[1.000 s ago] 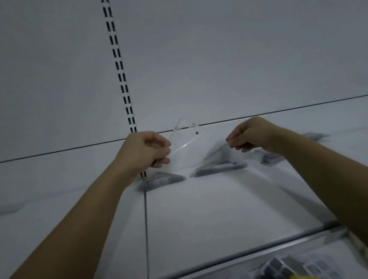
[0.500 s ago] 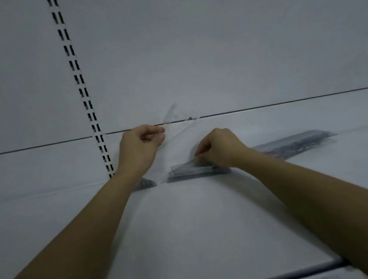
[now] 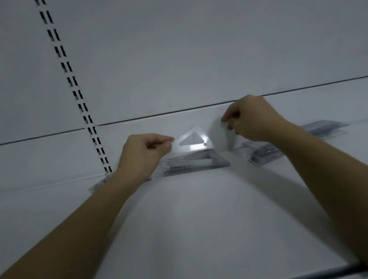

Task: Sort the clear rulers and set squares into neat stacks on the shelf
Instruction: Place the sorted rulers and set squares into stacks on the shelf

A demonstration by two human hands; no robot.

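The white shelf [image 3: 202,220] runs wide beneath a pale back panel [image 3: 211,39] with a slotted upright [image 3: 75,88]. Near the back lie a flat stack of set squares [image 3: 196,163] and, to its right, a looser pile of rulers [image 3: 264,153]. Above the stack, the left hand [image 3: 143,152] has its grip pinched on the corner of a clear set square [image 3: 194,141], held off the shelf. The right hand [image 3: 253,119], near it and higher, pinches a faint clear piece [image 3: 228,137] hanging from its fingertips.
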